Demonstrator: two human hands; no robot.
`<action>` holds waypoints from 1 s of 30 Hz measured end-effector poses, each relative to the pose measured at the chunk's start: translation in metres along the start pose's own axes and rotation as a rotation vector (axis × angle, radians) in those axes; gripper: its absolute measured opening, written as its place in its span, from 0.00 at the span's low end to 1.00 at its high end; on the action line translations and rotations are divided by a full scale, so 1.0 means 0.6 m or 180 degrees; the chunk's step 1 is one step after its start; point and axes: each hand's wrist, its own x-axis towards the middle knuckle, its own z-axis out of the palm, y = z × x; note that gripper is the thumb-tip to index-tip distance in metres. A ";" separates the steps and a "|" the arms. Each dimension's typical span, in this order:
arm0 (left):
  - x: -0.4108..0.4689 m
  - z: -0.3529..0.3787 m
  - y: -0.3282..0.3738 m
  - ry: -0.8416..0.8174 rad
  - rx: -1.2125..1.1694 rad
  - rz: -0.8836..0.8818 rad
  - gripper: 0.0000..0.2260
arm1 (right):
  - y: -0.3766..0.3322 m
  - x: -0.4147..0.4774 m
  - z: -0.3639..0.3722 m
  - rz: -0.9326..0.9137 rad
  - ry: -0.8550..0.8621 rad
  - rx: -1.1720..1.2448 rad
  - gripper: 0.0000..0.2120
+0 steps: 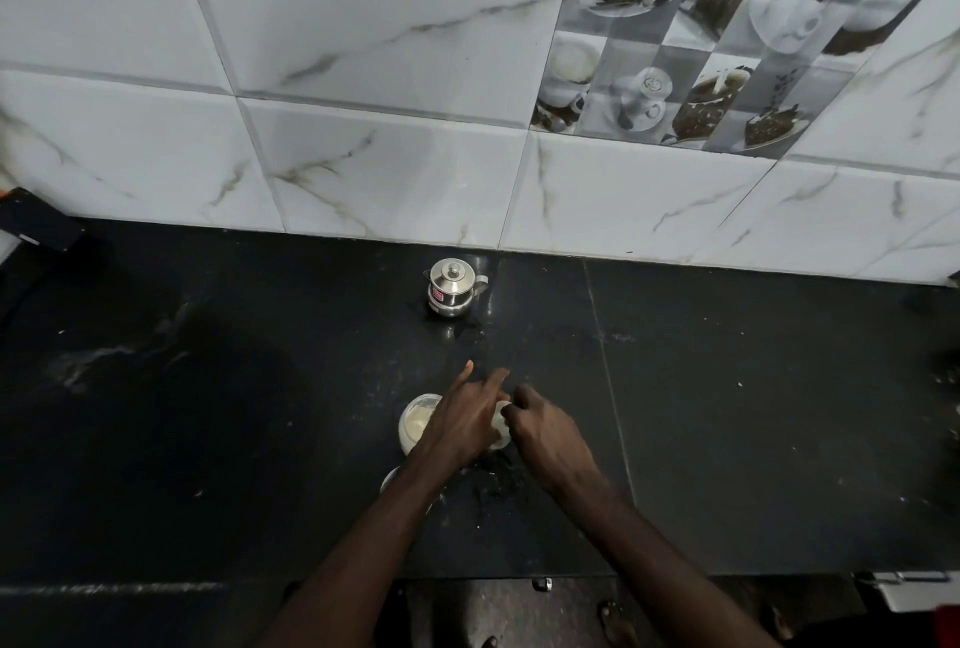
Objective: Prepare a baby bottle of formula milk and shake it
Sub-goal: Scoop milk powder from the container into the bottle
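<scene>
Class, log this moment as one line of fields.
left hand: fingers extended, over open powder tub | right hand: curled on pale object, maybe the bottle | steel pot: lidded, by wall

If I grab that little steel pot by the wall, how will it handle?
The steel pot looks squat and wide-based, so it probably won't tip when pushed. Its polished sides are likely slippery. The knobbed lid seems just set on top, so it may slide off if the pot is tilted.
</scene>
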 end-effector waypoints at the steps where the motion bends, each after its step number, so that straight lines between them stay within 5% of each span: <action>1: 0.000 0.000 0.000 -0.0002 0.0009 0.0001 0.40 | 0.002 0.001 0.004 -0.0042 0.0050 0.0003 0.08; 18: 0.000 -0.001 0.006 0.0051 -0.0011 -0.0151 0.33 | 0.021 0.035 -0.029 0.0369 -0.0226 0.0564 0.11; 30: 0.002 0.005 0.001 -0.0010 -0.0029 -0.0149 0.38 | 0.038 0.021 -0.011 0.0417 -0.0022 0.0867 0.11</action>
